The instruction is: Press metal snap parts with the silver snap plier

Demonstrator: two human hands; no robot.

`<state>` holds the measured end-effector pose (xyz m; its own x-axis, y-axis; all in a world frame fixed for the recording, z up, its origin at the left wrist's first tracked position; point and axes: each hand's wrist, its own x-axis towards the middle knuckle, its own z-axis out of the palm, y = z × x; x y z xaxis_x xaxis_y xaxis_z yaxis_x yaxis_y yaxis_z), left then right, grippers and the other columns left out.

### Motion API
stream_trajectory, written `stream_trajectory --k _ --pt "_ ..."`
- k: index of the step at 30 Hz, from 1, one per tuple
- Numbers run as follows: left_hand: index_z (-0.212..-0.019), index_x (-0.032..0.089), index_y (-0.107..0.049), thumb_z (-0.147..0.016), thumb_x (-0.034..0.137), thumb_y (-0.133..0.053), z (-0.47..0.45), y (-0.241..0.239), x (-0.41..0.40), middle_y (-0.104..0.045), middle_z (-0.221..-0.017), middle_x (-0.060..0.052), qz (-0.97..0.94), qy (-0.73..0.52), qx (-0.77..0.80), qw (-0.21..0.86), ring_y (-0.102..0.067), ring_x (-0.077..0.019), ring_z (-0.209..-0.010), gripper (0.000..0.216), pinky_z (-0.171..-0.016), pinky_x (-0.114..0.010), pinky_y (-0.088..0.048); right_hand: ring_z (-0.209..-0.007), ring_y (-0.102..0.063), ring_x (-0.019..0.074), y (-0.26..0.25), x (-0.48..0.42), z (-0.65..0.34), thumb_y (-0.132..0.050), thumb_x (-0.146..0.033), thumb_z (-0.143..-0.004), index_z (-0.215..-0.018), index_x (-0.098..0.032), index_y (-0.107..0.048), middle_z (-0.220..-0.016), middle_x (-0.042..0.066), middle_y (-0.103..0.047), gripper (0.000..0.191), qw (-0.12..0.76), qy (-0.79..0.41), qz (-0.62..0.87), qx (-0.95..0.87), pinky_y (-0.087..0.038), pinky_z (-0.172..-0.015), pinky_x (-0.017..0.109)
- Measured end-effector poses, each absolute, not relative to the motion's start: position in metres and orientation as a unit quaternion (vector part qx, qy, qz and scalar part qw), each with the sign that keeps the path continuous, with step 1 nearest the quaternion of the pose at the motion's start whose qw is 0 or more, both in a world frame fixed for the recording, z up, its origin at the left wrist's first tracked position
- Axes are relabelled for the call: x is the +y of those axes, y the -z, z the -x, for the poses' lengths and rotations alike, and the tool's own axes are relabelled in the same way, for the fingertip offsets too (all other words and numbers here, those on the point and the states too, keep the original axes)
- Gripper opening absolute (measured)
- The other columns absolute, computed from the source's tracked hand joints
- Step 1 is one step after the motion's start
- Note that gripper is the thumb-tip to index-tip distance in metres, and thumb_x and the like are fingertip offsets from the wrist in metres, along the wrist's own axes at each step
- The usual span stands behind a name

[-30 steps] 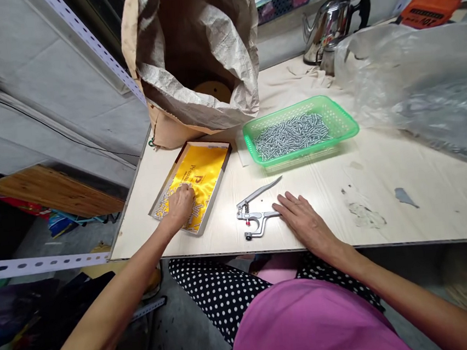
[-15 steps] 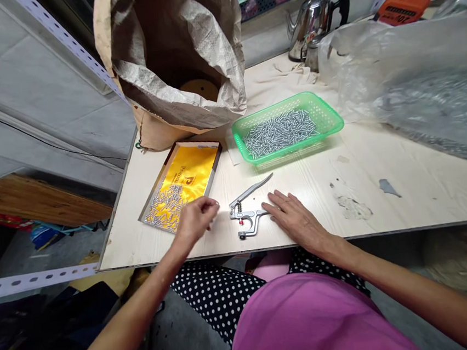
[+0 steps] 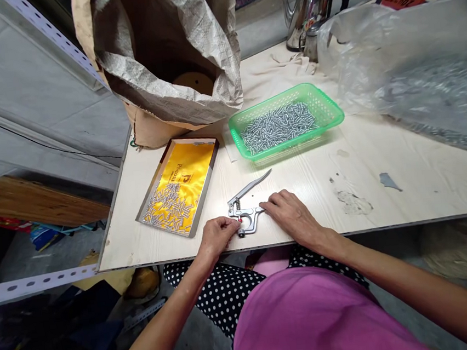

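Note:
A pair of grey metal snap pliers (image 3: pixel 256 211) lies near the table's front edge, its upper handle swung up and apart from the lower one. My left hand (image 3: pixel 218 235) is closed in a pinch at the pliers' jaw, close to the small red part; what its fingertips hold is too small to make out. At the lower handle's end, my right hand (image 3: pixel 290 213) has its fingers bent and closed on the tip. Left of the pliers is a shallow box (image 3: pixel 198 211) with yellow cloth and many small metal pieces (image 3: pixel 166 209).
Behind the pliers stands a green plastic basket (image 3: pixel 289 149) of small silvery metal pieces. A large open paper sack (image 3: pixel 161 113) rises at the back left. At right lies a clear plastic bag (image 3: pixel 413 69) of metal parts; a steel kettle (image 3: pixel 310 8) stands behind.
My left hand has moved right and nearer, from beside the box to the pliers' jaw. My right hand's fingers have drawn in and bent at the handle. The view has shifted slightly.

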<state>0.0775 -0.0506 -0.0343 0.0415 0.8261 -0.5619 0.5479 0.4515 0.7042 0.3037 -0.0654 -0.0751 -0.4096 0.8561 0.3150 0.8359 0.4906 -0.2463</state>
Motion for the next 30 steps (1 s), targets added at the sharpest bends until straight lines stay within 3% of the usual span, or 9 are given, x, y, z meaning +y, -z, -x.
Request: stream_trajectory --k 10,18,27,30 --pt "-0.073 0.014 -0.064 -0.077 0.037 -0.069 -0.081 0.025 -0.042 -0.048 -0.044 0.007 -0.478 -0.054 0.673 0.562 -0.041 -0.0057 -0.037 0.024 -0.038 -0.018 -0.031 -0.084 -0.045 0.0227 0.075 -0.060 -0.301 -0.053 -0.017 -0.093 -0.093 -0.019 -0.065 -0.087 0.007 -0.059 0.012 0.190 -0.015 0.506 -0.841 -0.034 -0.071 0.034" --pt "-0.070 0.014 -0.058 -0.073 0.039 -0.077 -0.088 0.012 -0.044 -0.060 -0.053 0.004 -0.382 0.001 0.658 0.649 -0.054 -0.0052 -0.039 0.032 -0.039 -0.015 -0.039 -0.082 -0.046 0.0214 0.063 -0.062 -0.304 -0.054 -0.011 -0.090 -0.087 -0.019 -0.064 -0.086 0.005 -0.060 0.014 0.166 -0.013 0.490 -0.856 -0.032 -0.073 0.034" --pt "-0.075 0.013 -0.056 -0.086 0.023 -0.063 -0.094 0.009 -0.062 -0.061 -0.051 0.003 -0.344 -0.014 0.682 0.646 -0.056 -0.0073 -0.037 0.016 -0.039 -0.016 -0.042 -0.083 -0.050 0.0213 0.058 -0.073 -0.307 -0.057 -0.016 -0.090 -0.089 -0.019 -0.064 -0.086 0.006 -0.062 0.008 0.161 -0.027 0.473 -0.866 -0.035 -0.074 0.034" --pt "-0.077 0.013 -0.057 -0.087 0.020 -0.061 -0.094 0.009 -0.061 -0.061 -0.051 0.004 -0.349 -0.009 0.683 0.642 -0.056 -0.0073 -0.037 0.013 -0.038 -0.015 -0.042 -0.092 -0.054 0.0231 0.054 -0.064 -0.314 -0.063 -0.028 -0.089 -0.097 -0.020 -0.065 -0.103 0.008 -0.064 0.012 0.167 -0.060 0.458 -0.871 -0.040 -0.078 0.036"
